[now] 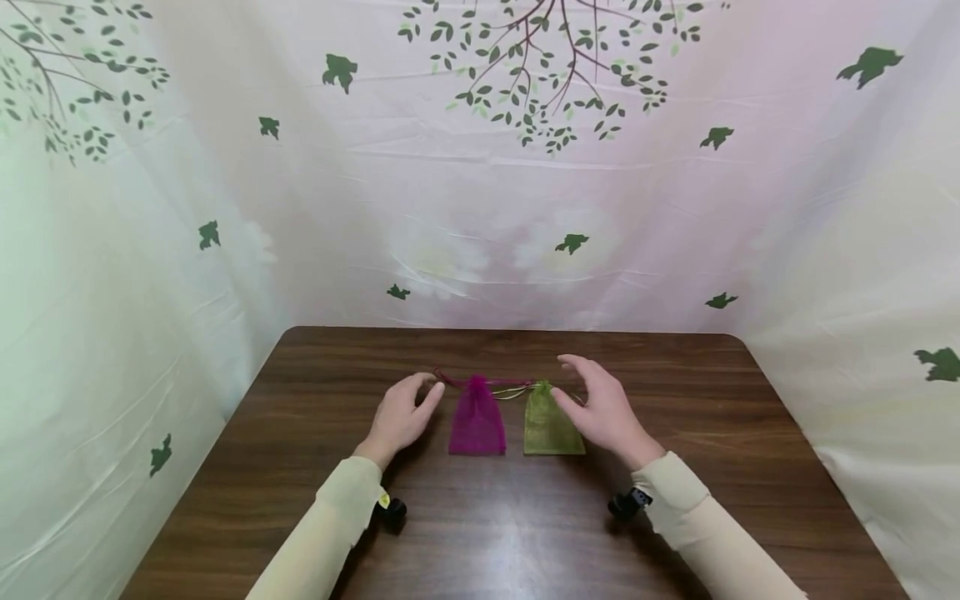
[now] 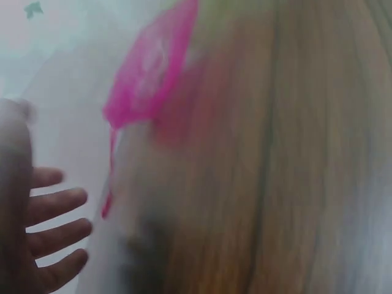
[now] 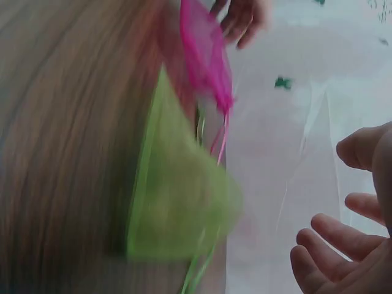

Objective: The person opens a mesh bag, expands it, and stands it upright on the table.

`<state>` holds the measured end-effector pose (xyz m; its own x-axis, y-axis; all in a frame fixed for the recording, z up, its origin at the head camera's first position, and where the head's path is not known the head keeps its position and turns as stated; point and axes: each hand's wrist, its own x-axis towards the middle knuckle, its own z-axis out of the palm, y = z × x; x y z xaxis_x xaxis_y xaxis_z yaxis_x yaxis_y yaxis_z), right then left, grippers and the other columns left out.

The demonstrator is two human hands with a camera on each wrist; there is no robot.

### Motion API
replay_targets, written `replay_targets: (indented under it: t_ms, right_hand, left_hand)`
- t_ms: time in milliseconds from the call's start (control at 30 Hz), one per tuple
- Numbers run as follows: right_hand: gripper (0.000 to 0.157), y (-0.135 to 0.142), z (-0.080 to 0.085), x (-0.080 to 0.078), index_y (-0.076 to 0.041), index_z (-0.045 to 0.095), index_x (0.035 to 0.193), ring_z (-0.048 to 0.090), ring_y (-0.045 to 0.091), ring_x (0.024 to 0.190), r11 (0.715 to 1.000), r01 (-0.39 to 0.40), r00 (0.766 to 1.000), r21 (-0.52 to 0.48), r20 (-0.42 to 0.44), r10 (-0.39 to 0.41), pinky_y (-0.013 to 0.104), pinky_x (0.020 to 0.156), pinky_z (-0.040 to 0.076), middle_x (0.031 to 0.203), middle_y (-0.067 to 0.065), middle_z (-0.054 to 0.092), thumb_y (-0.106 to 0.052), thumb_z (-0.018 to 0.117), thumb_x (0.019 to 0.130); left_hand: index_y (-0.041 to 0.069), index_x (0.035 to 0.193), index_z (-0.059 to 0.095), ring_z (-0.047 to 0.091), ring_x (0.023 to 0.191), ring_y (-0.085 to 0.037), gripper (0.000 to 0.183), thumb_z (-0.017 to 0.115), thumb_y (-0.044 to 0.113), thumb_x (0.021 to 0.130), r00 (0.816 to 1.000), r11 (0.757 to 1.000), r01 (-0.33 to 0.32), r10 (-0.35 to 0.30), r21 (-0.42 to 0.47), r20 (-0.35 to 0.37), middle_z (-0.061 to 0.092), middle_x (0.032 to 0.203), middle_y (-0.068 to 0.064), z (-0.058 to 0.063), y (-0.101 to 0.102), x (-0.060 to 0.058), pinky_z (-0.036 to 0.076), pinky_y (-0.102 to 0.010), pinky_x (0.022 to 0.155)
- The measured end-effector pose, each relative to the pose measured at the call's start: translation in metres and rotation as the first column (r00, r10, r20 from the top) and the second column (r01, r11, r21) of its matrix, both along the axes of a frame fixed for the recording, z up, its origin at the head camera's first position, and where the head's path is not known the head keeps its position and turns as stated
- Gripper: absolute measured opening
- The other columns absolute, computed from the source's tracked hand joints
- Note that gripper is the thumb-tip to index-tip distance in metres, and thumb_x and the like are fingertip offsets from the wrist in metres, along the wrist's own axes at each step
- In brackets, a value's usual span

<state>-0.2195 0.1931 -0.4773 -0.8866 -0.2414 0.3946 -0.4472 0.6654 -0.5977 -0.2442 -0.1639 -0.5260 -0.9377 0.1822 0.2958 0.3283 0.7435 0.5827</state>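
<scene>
Two drawstring organza pouches are side by side on the wooden table, a magenta pouch [image 1: 477,421] on the left and an olive-green pouch [image 1: 551,425] on the right. Their cords [image 1: 512,390] spread out around the gathered necks. My left hand [image 1: 400,417] is just left of the magenta pouch, fingers relaxed and holding nothing. My right hand [image 1: 603,410] hovers by the green pouch, its thumb overlapping that pouch's upper right in the head view. Spread, empty fingers [image 3: 343,236] show in the right wrist view beside the green pouch [image 3: 177,190]. The left wrist view is blurred.
The dark brown table [image 1: 495,533] reflects light near its front. White cloth [image 1: 480,192] printed with leaves and branches hangs behind it and along both sides. A small black device is strapped at each wrist, below the pale sleeves [image 1: 322,525].
</scene>
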Motion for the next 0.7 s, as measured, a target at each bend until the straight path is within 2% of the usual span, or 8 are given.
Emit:
replay_targets:
  t_ms: [100, 200, 300, 467, 700]
  right_hand:
    - [0.054, -0.016, 0.001, 0.004, -0.006, 0.054, 0.146, 0.067, 0.037, 0.117, 0.999, -0.042, 0.999, -0.024, 0.032, 0.042, 0.056, 0.094, 0.056, 0.129, 0.017, 0.068, -0.022, 0.075, 0.098]
    - [0.053, -0.031, 0.001, 0.008, -0.003, 0.055, 0.145, 0.068, 0.037, 0.115, 0.996, -0.082, 0.993, -0.040, 0.080, 0.085, 0.056, 0.095, 0.056, 0.127, 0.019, 0.069, -0.023, 0.074, 0.099]
    - [0.054, -0.045, 0.000, 0.009, 0.001, 0.055, 0.145, 0.069, 0.034, 0.115, 0.994, -0.104, 0.984, -0.031, 0.145, 0.108, 0.054, 0.095, 0.056, 0.127, 0.019, 0.070, -0.024, 0.073, 0.100]
    - [0.057, -0.064, -0.007, 0.009, 0.003, 0.054, 0.147, 0.070, 0.028, 0.114, 0.993, -0.117, 0.964, 0.001, 0.240, 0.113, 0.047, 0.093, 0.058, 0.127, 0.017, 0.071, -0.026, 0.071, 0.101]
    - [0.060, -0.082, -0.011, 0.008, 0.010, 0.051, 0.146, 0.070, 0.032, 0.115, 0.986, -0.162, 0.944, 0.029, 0.295, 0.146, 0.050, 0.097, 0.057, 0.134, 0.023, 0.067, -0.025, 0.070, 0.101]
  left_hand:
    - [0.013, 0.116, 0.075, 0.070, 0.098, -0.021, 0.027, 0.064, 0.035, 0.105, 0.999, 0.999, 0.034, -0.034, -0.015, -0.005, 0.076, 0.109, -0.003, 0.004, 0.008, 0.005, 0.057, -0.044, 0.087]
    - [0.015, 0.109, 0.077, 0.067, 0.087, -0.013, 0.018, 0.068, 0.030, 0.103, 0.998, 0.997, 0.062, -0.061, -0.039, 0.027, 0.076, 0.100, 0.002, 0.006, 0.015, 0.009, 0.056, -0.038, 0.080]
    - [0.014, 0.111, 0.076, 0.066, 0.084, -0.010, 0.019, 0.067, 0.029, 0.103, 0.994, 0.996, 0.081, -0.078, -0.036, 0.079, 0.076, 0.098, 0.004, 0.007, 0.022, 0.011, 0.056, -0.035, 0.078]
    - [0.008, 0.115, 0.075, 0.070, 0.087, -0.016, 0.023, 0.066, 0.026, 0.104, 0.988, 0.995, 0.098, -0.097, -0.004, 0.119, 0.079, 0.101, -0.002, 0.008, 0.030, 0.013, 0.058, -0.041, 0.081]
    - [0.005, 0.119, 0.074, 0.069, 0.083, -0.013, 0.024, 0.068, 0.020, 0.102, 0.984, 0.997, 0.063, -0.071, 0.053, 0.161, 0.078, 0.093, -0.001, 0.006, 0.039, 0.010, 0.059, -0.041, 0.079]
